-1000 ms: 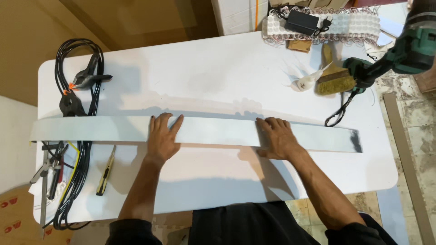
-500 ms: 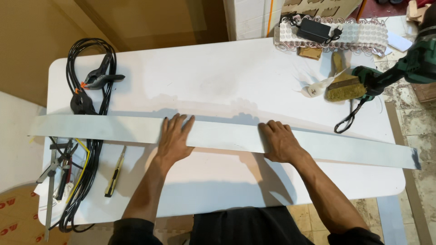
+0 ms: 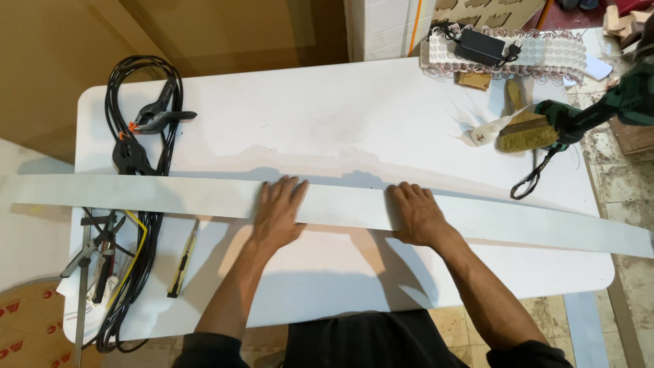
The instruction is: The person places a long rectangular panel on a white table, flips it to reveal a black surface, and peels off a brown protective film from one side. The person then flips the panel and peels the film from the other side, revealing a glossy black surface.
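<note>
A long, narrow pale grey strip [image 3: 340, 204] lies across the white table [image 3: 327, 116], overhanging both the left and right ends. My left hand [image 3: 278, 212] rests flat on the strip near its middle, fingers spread. My right hand [image 3: 417, 215] presses flat on it a little to the right, fingers together. Neither hand grips anything.
Black coiled cable [image 3: 146, 88] and two black spring clamps [image 3: 153, 119] lie at the left. A yellow utility knife [image 3: 182, 259] and metal tools [image 3: 99, 262] sit front left. A brush [image 3: 524, 133], a green power tool [image 3: 599, 112] and a bubble mat with a black adapter [image 3: 504, 48] are at the back right.
The strip has slid to the right, so its right end now hangs well past the table edge. Both hands stay flat on it and have shifted right with it.
</note>
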